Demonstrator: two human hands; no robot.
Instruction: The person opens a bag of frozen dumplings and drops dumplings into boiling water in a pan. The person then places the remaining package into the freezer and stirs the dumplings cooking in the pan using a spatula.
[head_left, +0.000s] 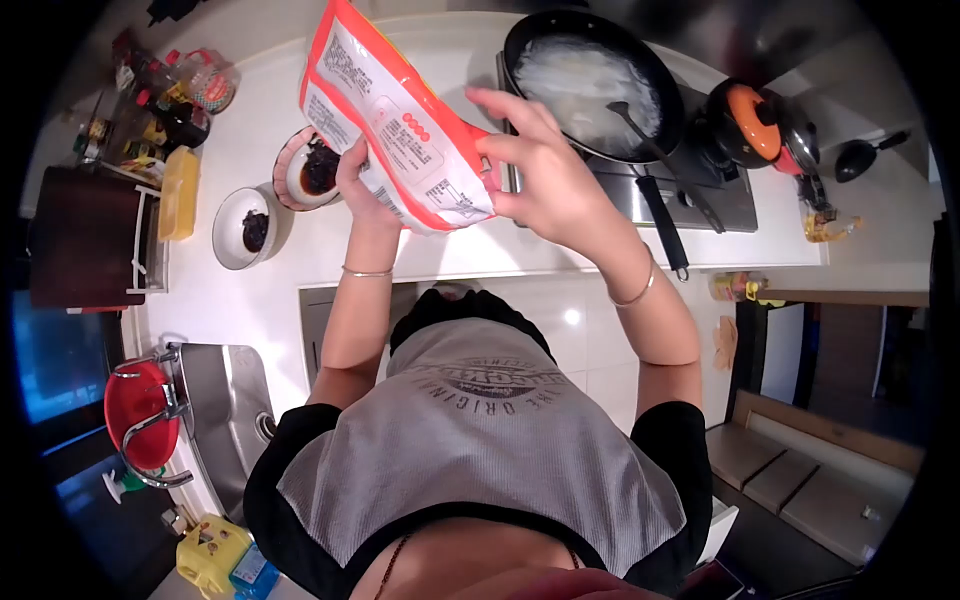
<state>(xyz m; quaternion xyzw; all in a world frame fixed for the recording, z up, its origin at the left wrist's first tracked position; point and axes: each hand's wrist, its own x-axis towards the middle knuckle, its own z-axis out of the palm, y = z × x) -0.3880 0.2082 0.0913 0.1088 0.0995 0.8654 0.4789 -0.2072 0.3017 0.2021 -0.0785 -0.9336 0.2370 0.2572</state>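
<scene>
A red and white printed food packet (pixel 400 130) is held up over the counter. My left hand (pixel 365 185) grips its lower left side, with the thumb on the printed face. At the packet's right edge, my right hand (pixel 540 165) pinches the lower corner between thumb and fingers. Behind the packet, partly hidden, is a pink-rimmed bowl (pixel 283 172) with dark sauce. A white bowl (pixel 228 232) with dark contents stands to its left. Beyond my right hand a black pan (pixel 520 50) holds whitish liquid, and a dark ladle (pixel 640 135) rests in it.
Sauce bottles (pixel 205 80) and a yellow container (pixel 180 195) stand at the left. An orange-lidded pot (pixel 752 125) is right of the pan. The pan's handle (pixel 662 225) points toward the counter's front edge. A sink (pixel 225 400) with a red basin (pixel 140 415) lies lower left.
</scene>
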